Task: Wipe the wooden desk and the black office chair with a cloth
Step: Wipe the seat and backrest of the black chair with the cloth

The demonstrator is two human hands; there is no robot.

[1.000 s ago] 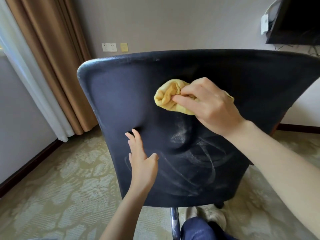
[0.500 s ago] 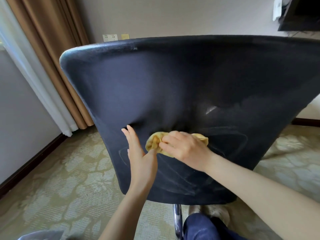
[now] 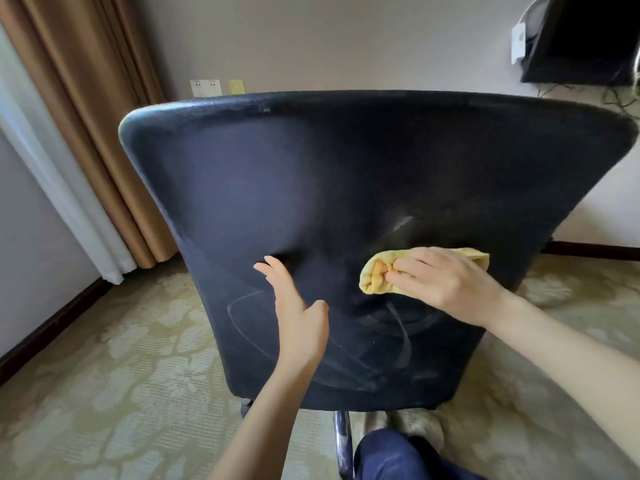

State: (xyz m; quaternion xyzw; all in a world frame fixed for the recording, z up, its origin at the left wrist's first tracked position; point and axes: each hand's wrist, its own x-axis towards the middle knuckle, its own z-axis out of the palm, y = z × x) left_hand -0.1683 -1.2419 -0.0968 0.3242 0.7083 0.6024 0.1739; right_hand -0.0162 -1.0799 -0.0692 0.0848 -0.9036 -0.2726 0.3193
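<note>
A knee in dark blue denim (image 3: 391, 455) fills the bottom edge of the head view, beside a chromed metal chair post (image 3: 343, 441) that rises from the patterned beige-and-olive carpet (image 3: 104, 375); just above, the person's left hand (image 3: 298, 317) rests flat against the lower back of the black padded office chair (image 3: 346, 174), fingers straight and spread, thumb out to the side, holding nothing; to its right, apart from it, the right hand (image 3: 446, 278) presses a folded yellow cloth (image 3: 375, 275) to the same surface, fingers curled over the cloth's top and pinching its rolled edge; the cloth sits low on the backrest, right of centre, its far end showing past the knuckles; pale curved smear marks (image 3: 398, 327) cross the black upholstery below and between the two hands, and a short bright streak shows just above the cloth; the chair back is turned toward the camera and tilts away, its rounded top rim dusty and scuffed; behind it, at left, tan pleated curtains (image 3: 79, 98) hang beside a white sheer panel (image 3: 41, 161); white wall sockets (image 3: 205, 87) and a yellow plate sit on the beige wall just above the chair rim; a black flat screen (image 3: 585, 36) hangs at upper right, with cables trailing beneath it.
</note>
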